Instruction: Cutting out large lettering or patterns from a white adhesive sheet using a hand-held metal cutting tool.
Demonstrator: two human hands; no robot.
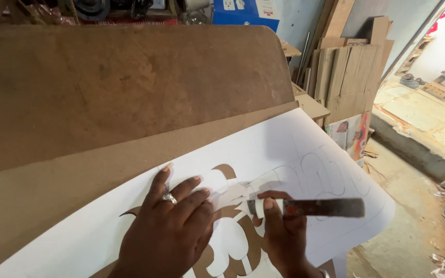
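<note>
My left hand (173, 226) lies flat, fingers spread, pinning the white paper stencil (294, 170) to the brown board (52, 206). My right hand (281, 231) is clamped on a flat metal blade (318, 207) at the cut-out edge. If my pressing hand slackens, the thin paper strips could tear or shift.
</note>
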